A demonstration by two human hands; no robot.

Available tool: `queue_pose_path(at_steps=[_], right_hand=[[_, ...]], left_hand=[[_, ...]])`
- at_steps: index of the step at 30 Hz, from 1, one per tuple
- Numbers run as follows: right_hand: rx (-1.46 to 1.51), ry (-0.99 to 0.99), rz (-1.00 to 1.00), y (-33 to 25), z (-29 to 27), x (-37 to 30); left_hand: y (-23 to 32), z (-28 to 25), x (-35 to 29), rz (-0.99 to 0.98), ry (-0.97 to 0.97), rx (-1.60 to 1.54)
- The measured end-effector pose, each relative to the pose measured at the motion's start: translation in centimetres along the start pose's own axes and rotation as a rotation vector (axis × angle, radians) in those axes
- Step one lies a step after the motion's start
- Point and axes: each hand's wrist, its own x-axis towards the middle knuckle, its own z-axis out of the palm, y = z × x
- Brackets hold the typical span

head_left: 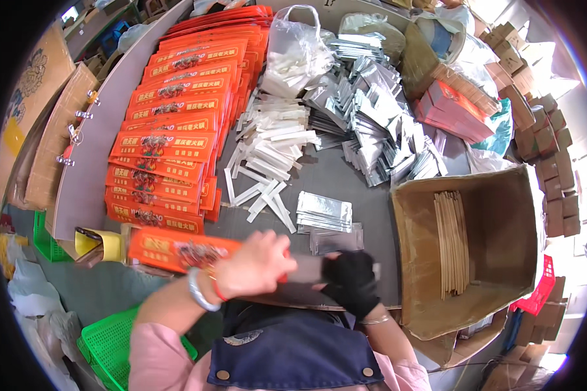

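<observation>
Apparently mid-cycle: working at counter (pixel 377 218) edge with left hand (pixel 255 264) and right hand (pixel 352 283), near each other; cannot tell either grip through blur. Red sleeve (pixel 176 250) by left wrist. Likely remaining: stacked sleeves (pixel 169 140), strips (pixel 277 130), silver packets (pixel 375 117). Cannot identify finished units.

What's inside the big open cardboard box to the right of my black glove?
Inside the cardboard box, thin wooden sticks lie side by side near its left wall. Whatever is beneath them is covered.

A dark-grey, flat-topped worktable (pixel 377 218) with a pale-grey upright panel (pixel 87 189) along its left stands above a grey-green floor (pixel 107 283). Bright white light (pixel 577 91) glares on the right.
</observation>
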Motion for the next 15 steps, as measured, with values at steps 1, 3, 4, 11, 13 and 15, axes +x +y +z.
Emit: queue_pose_path(at_steps=[1, 3, 4, 11, 13, 15], right_hand=[[-0.060, 0.233, -0.020, 0.2, -1.0, -0.6], [-0.060, 0.371, 0.074, 1.8, -1.8, -1.5], [-0.049, 0.348, 0.141, 2.1, -1.7, -1.7], [-0.151, 0.208, 0.047, -0.3, -1.0, -1.6], [-0.178, 0.189, 0.014, -0.3, -1.0, -1.6], [-0.198, 0.149, 0.004, -0.6, -1.3, -1.7]], left_hand=[[-1.2, -2.3, -0.6, 0.005, 0.093, -0.040], [-4.9, -5.7, -1.1, -0.062, 0.270, -0.015], [-5.9, -7.0, -1.7, -0.196, 0.376, 0.113], [0.5, 8.6, -3.8, -0.747, 0.435, -0.072], [0.3, 10.5, -3.8, -0.726, 0.515, -0.117], [0.0, 11.2, -4.0, -0.677, 0.593, -0.197]])
